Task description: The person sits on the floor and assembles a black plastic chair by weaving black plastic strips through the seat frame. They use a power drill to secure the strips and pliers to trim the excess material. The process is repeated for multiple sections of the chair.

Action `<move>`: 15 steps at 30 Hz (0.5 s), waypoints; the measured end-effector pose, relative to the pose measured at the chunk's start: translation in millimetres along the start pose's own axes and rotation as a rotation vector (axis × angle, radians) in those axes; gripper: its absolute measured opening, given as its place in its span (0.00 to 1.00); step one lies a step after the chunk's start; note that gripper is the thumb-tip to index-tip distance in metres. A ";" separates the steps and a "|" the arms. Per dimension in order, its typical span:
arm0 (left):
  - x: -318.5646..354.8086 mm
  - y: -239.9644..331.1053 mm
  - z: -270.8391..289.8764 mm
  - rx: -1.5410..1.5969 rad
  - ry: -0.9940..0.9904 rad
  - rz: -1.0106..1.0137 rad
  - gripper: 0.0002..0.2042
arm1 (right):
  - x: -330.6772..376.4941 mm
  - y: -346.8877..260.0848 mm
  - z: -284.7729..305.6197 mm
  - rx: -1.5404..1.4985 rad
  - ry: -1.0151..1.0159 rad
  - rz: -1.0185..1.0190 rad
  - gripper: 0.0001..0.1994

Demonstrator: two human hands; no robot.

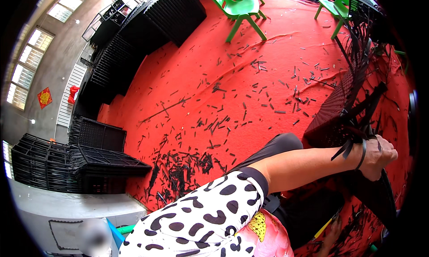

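My left arm, in a white sleeve with black spots, reaches across to the right. My left hand is closed in a fist on black plastic strips at the edge of a dark woven panel. Loose strip ends stick out around the wrist, which has a dark band on it. Lower down, in shadow, my right hand is partly visible beside a thin yellow tool; its fingers appear curled against it. The tool's kind does not show clearly. Dark material below my left forearm hides part of the work.
Cut black strip pieces litter the red carpet, with a dense heap at lower left. Stacked black frames line the left wall. Green chairs stand at the back. Long black strips hang at far right.
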State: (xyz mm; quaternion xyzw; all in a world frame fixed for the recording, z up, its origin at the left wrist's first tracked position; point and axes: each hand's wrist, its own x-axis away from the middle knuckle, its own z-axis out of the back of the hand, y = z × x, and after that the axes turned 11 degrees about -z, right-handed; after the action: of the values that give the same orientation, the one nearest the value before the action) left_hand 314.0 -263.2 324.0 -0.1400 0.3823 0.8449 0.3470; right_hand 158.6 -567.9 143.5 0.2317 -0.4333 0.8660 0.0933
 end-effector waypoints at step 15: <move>-10.4 -9.5 -14.8 0.024 -0.141 0.080 0.12 | 8.5 4.5 -12.9 0.359 0.104 0.064 0.44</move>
State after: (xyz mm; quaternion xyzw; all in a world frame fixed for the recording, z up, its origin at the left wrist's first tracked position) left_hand 327.7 -274.7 314.2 -0.0608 0.3723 0.8613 0.3405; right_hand 145.3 -560.7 137.8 0.1854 -0.2735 0.9428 0.0450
